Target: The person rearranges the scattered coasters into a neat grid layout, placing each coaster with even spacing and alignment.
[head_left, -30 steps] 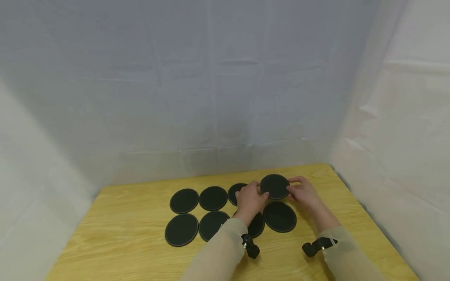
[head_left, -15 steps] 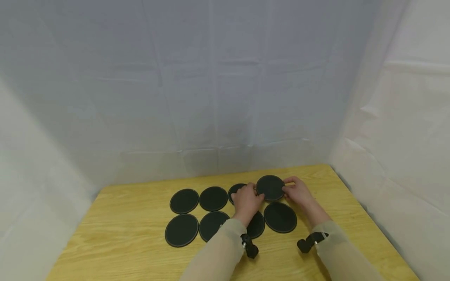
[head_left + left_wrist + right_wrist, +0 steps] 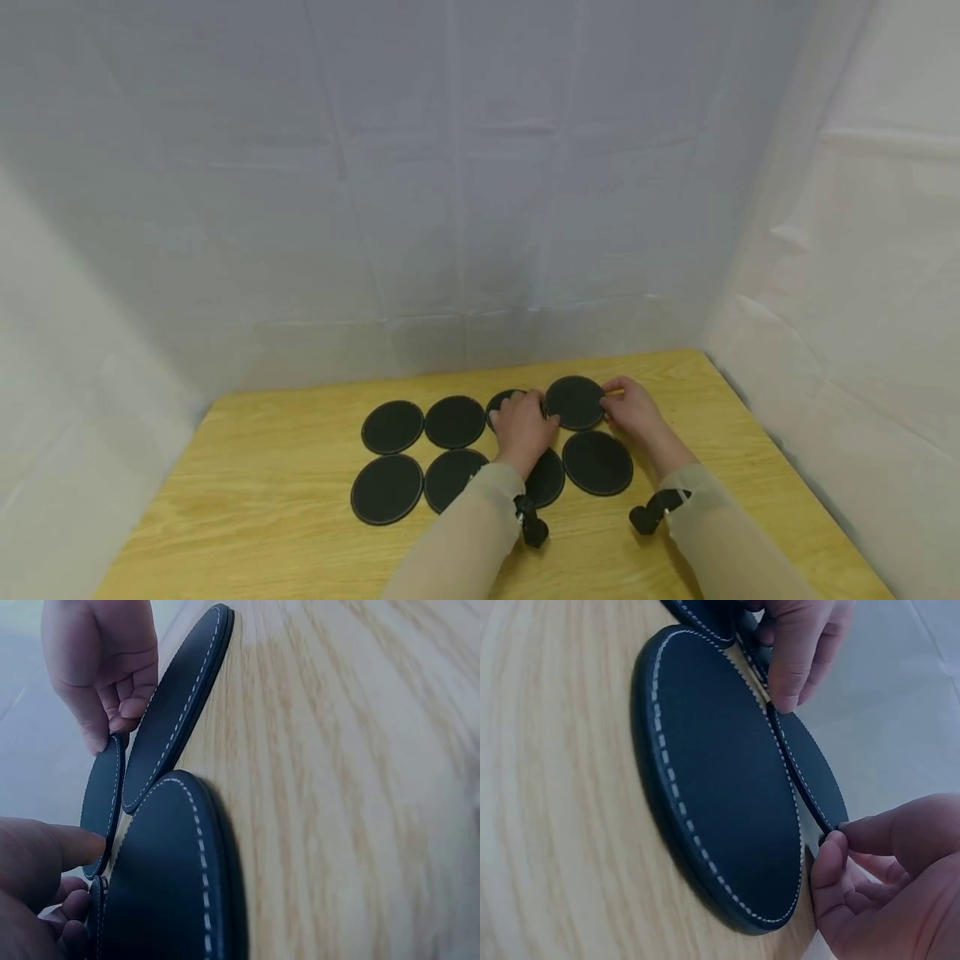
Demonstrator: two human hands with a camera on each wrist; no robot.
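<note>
Head view shows both hands meeting at one round black coaster (image 3: 575, 402) at the far right of a group of eight on the wooden counter (image 3: 247, 517). The left hand (image 3: 521, 431) touches its left edge and the right hand (image 3: 634, 412) its right edge. Left wrist view shows that coaster (image 3: 105, 802) standing on edge, a left fingertip pressed against its rim while the right hand's fingers (image 3: 112, 705) pinch the opposite rim. Right wrist view agrees: the thin coaster (image 3: 799, 776) is pinched between the right thumb and fingers (image 3: 832, 855), with the left hand's fingers (image 3: 795, 652) curled onto its far edge. Just beside the held coaster, toward the person, a stitched coaster (image 3: 597, 462) lies flat. The other coasters lie in two rows to the held coaster's left, on the counter.
</note>
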